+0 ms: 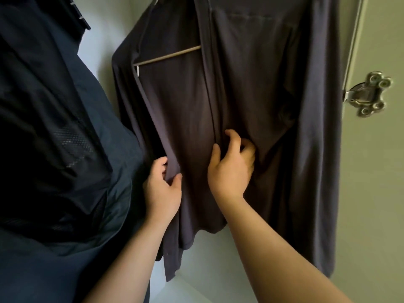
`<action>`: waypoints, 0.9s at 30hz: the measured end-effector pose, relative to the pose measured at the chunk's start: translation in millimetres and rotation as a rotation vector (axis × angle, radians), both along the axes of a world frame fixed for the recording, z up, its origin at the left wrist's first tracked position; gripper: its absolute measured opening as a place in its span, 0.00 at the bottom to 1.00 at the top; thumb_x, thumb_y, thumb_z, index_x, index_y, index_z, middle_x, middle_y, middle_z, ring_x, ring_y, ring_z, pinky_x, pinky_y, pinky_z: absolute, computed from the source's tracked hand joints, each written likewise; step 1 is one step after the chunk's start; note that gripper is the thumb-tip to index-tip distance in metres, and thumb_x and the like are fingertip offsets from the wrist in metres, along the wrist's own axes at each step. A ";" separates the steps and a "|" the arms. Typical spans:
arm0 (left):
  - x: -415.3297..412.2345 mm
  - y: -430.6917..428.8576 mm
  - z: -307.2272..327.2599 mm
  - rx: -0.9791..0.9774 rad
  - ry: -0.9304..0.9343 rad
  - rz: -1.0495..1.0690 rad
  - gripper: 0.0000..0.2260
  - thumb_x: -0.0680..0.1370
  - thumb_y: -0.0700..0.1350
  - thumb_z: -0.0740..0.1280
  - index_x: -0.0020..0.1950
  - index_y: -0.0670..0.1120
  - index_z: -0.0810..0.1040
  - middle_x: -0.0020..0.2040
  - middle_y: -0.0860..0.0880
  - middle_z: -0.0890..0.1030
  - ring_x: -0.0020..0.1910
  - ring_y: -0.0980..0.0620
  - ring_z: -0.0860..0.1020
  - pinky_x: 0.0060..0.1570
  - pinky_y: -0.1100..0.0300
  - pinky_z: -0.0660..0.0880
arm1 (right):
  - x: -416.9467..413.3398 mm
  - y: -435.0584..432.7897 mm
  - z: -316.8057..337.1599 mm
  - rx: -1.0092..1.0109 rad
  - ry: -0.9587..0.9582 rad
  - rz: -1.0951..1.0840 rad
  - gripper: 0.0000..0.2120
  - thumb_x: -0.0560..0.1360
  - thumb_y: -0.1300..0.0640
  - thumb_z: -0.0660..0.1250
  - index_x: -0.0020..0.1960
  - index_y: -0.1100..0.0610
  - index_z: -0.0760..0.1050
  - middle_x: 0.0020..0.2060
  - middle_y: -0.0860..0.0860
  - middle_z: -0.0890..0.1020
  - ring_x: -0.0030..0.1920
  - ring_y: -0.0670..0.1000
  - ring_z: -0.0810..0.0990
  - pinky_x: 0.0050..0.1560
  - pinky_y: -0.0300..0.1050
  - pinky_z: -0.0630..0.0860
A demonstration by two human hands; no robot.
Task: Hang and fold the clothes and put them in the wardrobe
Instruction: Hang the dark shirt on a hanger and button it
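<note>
- Charcoal-grey knit, the cardigan [251, 88] is the biggest thing here: it hangs open-fronted inside the wardrobe, its long axis running straight down, its two front panels falling apart from the collar.
- Dark navy and black, a jacket [56, 132] hangs to the left of the cardigan, crowding it; their edges look close, but I cannot tell whether they touch.
- A pale green wardrobe door [376, 171] stands to the right of the cardigan, with the wardrobe's white back wall showing behind and below the hem.
- The right hand [231, 167] sits low on the cardigan's right front panel, just right of the opening edge, fingers curled and bunching the cloth; it looks like a loose clutch on the fabric.
- The left hand [162, 189] is at the cardigan's left front edge, thumb in front and fingers tucked behind, pinching that edge.
- Both hands work near the same height, in the lower half, one on each side of the opening. Any straightening would likely run down along the garment's length, and the two edges lie between the hands.
- A wooden hanger bar [167, 55] crosses inside the cardigan, high up on the left.
- A metal hinge [369, 94] sits on the door, right of the cardigan's sleeve.
</note>
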State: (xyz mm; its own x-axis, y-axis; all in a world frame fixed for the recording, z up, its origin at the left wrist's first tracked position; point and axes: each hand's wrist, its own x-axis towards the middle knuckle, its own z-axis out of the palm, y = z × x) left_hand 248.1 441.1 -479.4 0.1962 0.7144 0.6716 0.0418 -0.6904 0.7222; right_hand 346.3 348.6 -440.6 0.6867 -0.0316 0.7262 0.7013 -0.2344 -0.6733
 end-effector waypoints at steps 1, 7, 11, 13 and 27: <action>-1.9 -2.2 1.8 0.019 0.007 -0.015 0.22 0.74 0.37 0.74 0.66 0.47 0.76 0.57 0.52 0.80 0.55 0.53 0.79 0.55 0.59 0.74 | -0.2 1.3 4.9 -0.013 0.005 -0.022 0.22 0.78 0.48 0.67 0.69 0.47 0.68 0.60 0.56 0.72 0.59 0.60 0.73 0.61 0.57 0.72; -16.6 -7.0 6.8 0.016 0.075 -0.165 0.30 0.72 0.35 0.76 0.72 0.50 0.74 0.63 0.53 0.80 0.60 0.56 0.78 0.58 0.61 0.75 | 0.4 6.7 37.8 -0.004 0.193 -0.010 0.29 0.72 0.35 0.68 0.65 0.49 0.65 0.62 0.55 0.72 0.64 0.60 0.72 0.60 0.57 0.69; -25.4 -5.9 3.2 -0.004 0.088 -0.277 0.26 0.75 0.36 0.73 0.72 0.50 0.74 0.59 0.54 0.83 0.56 0.61 0.81 0.57 0.64 0.76 | 4.6 3.0 51.4 0.075 0.252 0.095 0.18 0.77 0.41 0.66 0.60 0.50 0.71 0.59 0.55 0.74 0.61 0.60 0.73 0.60 0.56 0.72; -27.9 -5.7 -0.6 -0.033 0.055 -0.261 0.23 0.77 0.37 0.72 0.71 0.48 0.75 0.54 0.59 0.83 0.50 0.67 0.81 0.50 0.74 0.74 | 6.4 -1.3 51.9 0.128 0.309 0.224 0.15 0.80 0.44 0.63 0.61 0.52 0.73 0.57 0.53 0.76 0.59 0.58 0.76 0.60 0.56 0.75; -32.3 -3.1 -69.3 -0.230 0.195 -0.318 0.06 0.77 0.43 0.72 0.41 0.50 0.81 0.39 0.59 0.85 0.40 0.60 0.83 0.45 0.55 0.81 | -2.7 -31.7 -7.9 0.052 0.224 0.477 0.06 0.80 0.52 0.66 0.49 0.45 0.69 0.35 0.45 0.78 0.32 0.36 0.76 0.29 0.29 0.69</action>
